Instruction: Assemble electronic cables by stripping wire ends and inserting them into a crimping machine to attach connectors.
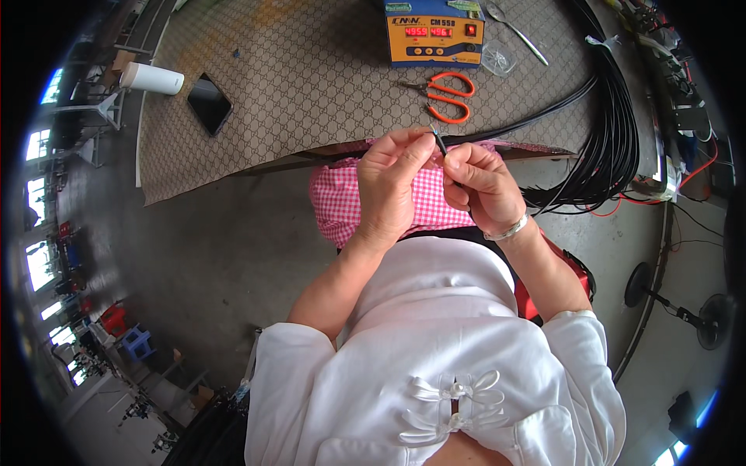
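Note:
Just in front of the table's near edge, both my hands are raised and meet at the end of a thin black cable (442,146). My left hand (388,175) pinches the tip between thumb and forefinger, where fine, light-coloured wire ends stick out. Slightly lower, my right hand (491,185) grips the cable's black jacket, its fingers curled. Part of the cable is hidden in the right palm. Orange-handled scissors (448,99) lie on the table just beyond my hands.
On the patterned table (303,93) stands a yellow-and-blue electronic box (435,53) with red digits. Beside it are a clear plastic piece (498,59) and a spoon (519,33). A black cable bundle (614,132) hangs over the right edge. A phone (210,105) and white bottle (153,78) lie left.

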{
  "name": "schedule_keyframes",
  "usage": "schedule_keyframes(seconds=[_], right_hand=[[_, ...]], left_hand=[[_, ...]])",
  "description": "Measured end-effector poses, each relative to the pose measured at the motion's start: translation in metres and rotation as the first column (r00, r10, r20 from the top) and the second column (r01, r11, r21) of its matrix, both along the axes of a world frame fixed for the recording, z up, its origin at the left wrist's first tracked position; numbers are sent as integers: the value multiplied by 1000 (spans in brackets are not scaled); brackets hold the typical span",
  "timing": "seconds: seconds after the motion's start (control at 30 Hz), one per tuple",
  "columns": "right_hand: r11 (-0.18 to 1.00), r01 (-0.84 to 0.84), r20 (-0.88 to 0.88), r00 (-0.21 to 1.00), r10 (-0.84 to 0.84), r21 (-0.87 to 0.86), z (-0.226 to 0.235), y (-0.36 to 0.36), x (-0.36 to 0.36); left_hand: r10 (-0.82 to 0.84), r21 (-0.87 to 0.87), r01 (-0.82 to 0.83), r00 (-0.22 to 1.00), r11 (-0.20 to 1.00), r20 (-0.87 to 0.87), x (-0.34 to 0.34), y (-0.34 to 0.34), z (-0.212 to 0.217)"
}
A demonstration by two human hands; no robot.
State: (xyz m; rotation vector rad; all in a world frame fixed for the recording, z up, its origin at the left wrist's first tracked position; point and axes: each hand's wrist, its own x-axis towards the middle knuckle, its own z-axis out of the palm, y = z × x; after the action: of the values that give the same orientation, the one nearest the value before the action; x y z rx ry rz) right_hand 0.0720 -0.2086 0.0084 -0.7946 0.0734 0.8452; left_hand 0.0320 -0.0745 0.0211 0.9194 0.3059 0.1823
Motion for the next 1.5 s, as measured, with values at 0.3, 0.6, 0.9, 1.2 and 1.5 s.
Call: schedule_keyframes(seconds=[0.3,0.6,0.9,1.2,1.5], right_hand=[[1000,-11,-7,1000,11,-6,4,2,0],[961,-127,364,907,213,-246,3,-11,17],[998,-62,75,995,64,-29,-5,-8,14],[997,-55,140,988,63,-56,-8,-6,11],[938,-244,160,944,287,-246,-7,-17,15]], left_hand=[[-41,-82,41,999,996,6,0,8,-3],[-453,-585,337,889,737,-59,7,34,-9],[-266,-393,209,959,895,-97,2,16,-6],[-192,-136,179,978,974,-85,1,16,0],[-514,291,568,822,770,-244,23,52,9]])
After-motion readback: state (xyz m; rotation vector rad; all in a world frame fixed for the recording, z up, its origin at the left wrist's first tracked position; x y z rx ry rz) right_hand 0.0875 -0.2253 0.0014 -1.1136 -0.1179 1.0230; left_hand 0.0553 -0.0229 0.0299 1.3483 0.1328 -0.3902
